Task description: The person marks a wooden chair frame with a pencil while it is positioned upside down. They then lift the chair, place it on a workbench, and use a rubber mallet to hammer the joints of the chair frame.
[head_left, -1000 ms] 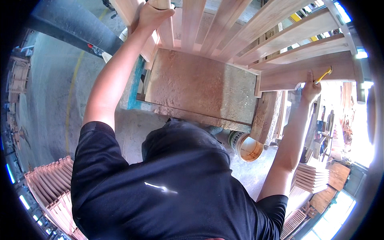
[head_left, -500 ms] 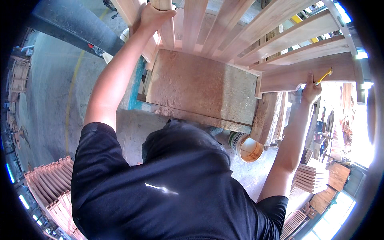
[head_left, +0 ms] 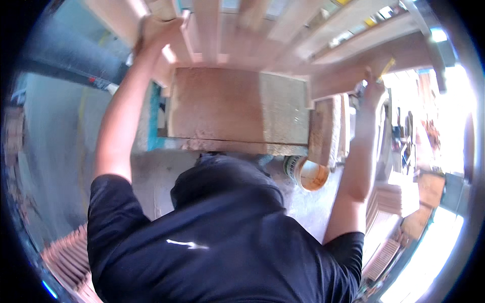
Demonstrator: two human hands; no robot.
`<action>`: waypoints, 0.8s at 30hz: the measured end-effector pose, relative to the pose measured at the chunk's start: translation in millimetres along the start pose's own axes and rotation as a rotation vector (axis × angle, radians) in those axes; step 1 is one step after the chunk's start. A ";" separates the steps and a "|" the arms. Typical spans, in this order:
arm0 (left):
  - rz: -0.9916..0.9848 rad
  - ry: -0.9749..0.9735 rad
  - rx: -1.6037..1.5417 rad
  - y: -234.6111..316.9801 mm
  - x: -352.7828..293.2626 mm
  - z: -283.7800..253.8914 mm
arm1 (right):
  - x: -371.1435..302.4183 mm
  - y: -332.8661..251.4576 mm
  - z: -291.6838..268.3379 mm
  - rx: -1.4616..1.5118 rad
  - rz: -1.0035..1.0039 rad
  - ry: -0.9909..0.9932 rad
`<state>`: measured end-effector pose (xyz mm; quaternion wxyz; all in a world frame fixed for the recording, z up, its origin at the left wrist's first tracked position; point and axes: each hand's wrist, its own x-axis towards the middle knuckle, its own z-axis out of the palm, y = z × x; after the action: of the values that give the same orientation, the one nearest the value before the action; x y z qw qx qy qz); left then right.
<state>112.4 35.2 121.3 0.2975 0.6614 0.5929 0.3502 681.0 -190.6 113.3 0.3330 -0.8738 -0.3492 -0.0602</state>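
A large slatted wooden frame (head_left: 348, 73) of pale, bare wood stands tilted over a worn work block (head_left: 217, 106). At the far left, my left hand (head_left: 159, 33) is closed around a rail of the frame. My right hand (head_left: 373, 91) is at the frame's lower right edge, its fingers against the board. A thin yellow stick-like tool (head_left: 388, 66) pokes up from that hand; motion blur hides its exact kind. The frame's far parts run out of the picture at the top.
A round bucket (head_left: 312, 174) with a brownish inside stands on the floor under the block's right end. Stacked slatted wooden pieces lie at the lower left (head_left: 68, 257) and lower right (head_left: 391, 199). A dark beam (head_left: 65, 58) crosses the upper left.
The whole view has shifted, so the block, frame and both hands appear further left and the frame higher. Both hands keep their places on the frame.
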 end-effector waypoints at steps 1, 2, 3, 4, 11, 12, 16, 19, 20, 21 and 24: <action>0.054 0.065 -0.043 -32.1 15.9 1.5 | -10.1 -12.4 -1.7 -0.069 -0.021 0.011; 0.115 0.035 -0.128 -16.4 3.5 -0.2 | -33.9 -6.1 2.2 0.440 -0.150 0.108; 0.095 0.081 -0.120 -3.7 -7.0 -1.3 | -58.8 -6.0 2.2 0.616 -0.144 0.148; 0.131 0.086 -0.087 -3.7 -4.8 -2.8 | -84.9 -3.0 -3.6 0.690 -0.014 0.164; 0.140 0.090 -0.315 -37.2 23.0 19.3 | -289.7 87.7 84.8 0.638 0.414 -0.258; 0.136 0.105 -0.322 -38.5 22.3 18.4 | -298.5 83.4 97.2 0.673 0.479 -0.371; 0.174 0.157 -0.276 -47.7 24.0 17.5 | -290.6 54.7 140.2 0.844 0.648 -0.400; 0.148 0.128 -0.307 -42.9 23.8 19.9 | -263.3 59.5 187.7 0.774 0.658 -0.402; 0.151 0.140 -0.337 -44.6 25.4 21.6 | -255.0 58.3 201.3 0.825 0.709 -0.386; 0.153 0.149 -0.373 -45.5 27.2 24.2 | -247.6 59.8 212.6 0.871 0.761 -0.366; 0.140 0.155 -0.332 -43.8 29.3 24.9 | -220.8 66.4 239.8 0.889 0.784 -0.321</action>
<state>109.0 70.1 74.7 0.3309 0.6141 0.5005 0.5127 528.3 -202.4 -182.1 0.6061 -0.7129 -0.0392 0.3505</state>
